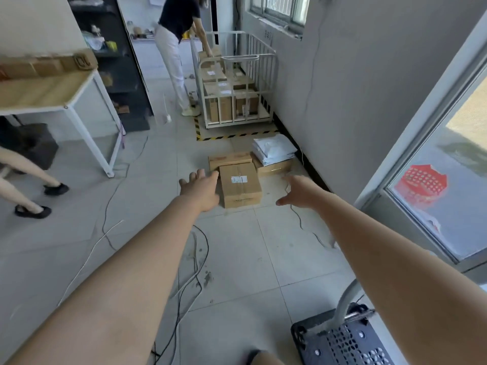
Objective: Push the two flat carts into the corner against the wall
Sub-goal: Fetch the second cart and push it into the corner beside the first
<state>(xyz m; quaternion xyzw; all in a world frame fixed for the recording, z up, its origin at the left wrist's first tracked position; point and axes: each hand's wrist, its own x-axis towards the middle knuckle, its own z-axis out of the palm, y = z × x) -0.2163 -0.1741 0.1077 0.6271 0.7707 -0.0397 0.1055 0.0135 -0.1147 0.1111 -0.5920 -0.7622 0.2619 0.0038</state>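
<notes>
left hand (201, 187) spread wide, empty | right hand (297, 192) open, empty | cardboard box (240, 185) between them at 12 o'clock, label unreadable | flat cart (342, 341) at 5 o'clock, untouched

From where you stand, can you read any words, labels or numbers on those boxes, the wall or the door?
None can be read for certain.
White label on the nearest cardboard box: print too small.
Red print on the flat box behind it: blurred.
Labels on the boxes in the cage cart: too small.
Dark marks on the wall under the window: illegible.
Red sticker on the glass door: only a pattern shows.
</notes>
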